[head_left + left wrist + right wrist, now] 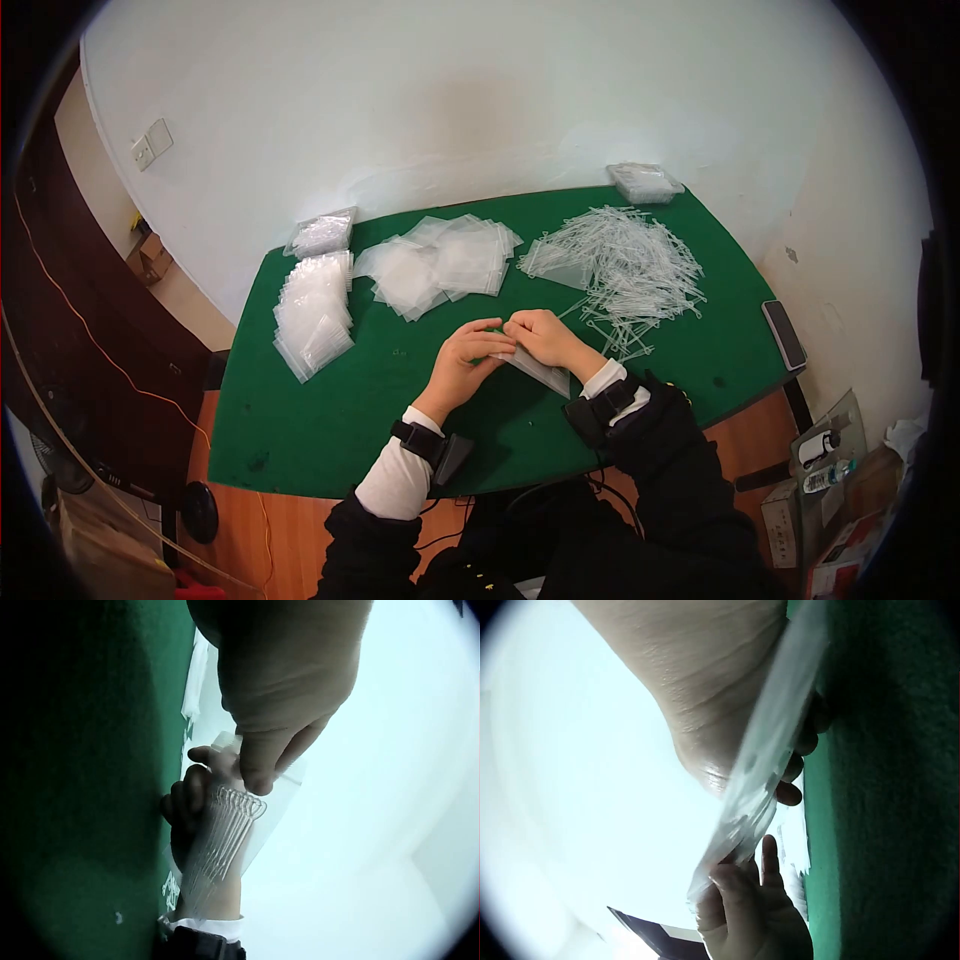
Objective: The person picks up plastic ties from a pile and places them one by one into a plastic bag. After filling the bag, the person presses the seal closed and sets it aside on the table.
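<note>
Over the middle of the green table (330, 420), both hands hold one small clear plastic bag (543, 371) between them. My left hand (470, 352) pinches the bag's open end with thumb and fingers. My right hand (543, 336) grips the same end from the other side. In the left wrist view, the bag (232, 825) holds a bundle of thin clear plastic pins, with my left thumb (262, 761) on its top edge and the right hand (187, 806) behind it. The right wrist view has the bag (769, 765) edge-on below my right hand (705, 697), and the left hand (742, 907) at its far end.
A loose heap of clear plastic pins (625, 265) lies at the back right. Flat clear bags lie in piles at the back centre (440, 260) and back left (315, 312). Packed bundles sit at the far corners (322, 232) (645, 182). A phone (785, 335) lies at the right edge.
</note>
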`<action>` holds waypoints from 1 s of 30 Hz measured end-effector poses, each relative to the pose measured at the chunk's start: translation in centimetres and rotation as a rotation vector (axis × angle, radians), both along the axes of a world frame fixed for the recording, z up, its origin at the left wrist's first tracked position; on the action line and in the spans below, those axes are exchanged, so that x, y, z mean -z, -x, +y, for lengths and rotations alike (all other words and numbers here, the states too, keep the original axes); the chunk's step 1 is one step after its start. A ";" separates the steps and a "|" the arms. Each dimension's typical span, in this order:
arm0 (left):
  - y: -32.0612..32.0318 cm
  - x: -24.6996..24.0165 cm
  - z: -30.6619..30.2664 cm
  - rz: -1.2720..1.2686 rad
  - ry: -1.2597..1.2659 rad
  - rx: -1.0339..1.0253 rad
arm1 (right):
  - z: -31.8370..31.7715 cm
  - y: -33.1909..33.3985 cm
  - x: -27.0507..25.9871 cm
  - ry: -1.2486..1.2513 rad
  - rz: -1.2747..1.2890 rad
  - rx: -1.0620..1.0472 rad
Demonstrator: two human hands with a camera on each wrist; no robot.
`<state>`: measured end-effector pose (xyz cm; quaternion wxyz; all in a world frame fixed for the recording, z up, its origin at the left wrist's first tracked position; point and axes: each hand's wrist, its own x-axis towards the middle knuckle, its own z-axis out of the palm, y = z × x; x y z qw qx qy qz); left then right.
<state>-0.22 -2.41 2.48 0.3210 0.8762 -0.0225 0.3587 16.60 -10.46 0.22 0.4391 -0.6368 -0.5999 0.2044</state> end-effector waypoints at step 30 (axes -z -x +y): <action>0.3 3.0 2.5 0.127 0.602 -0.414 | -0.1 -1.0 0.1 0.039 0.297 0.112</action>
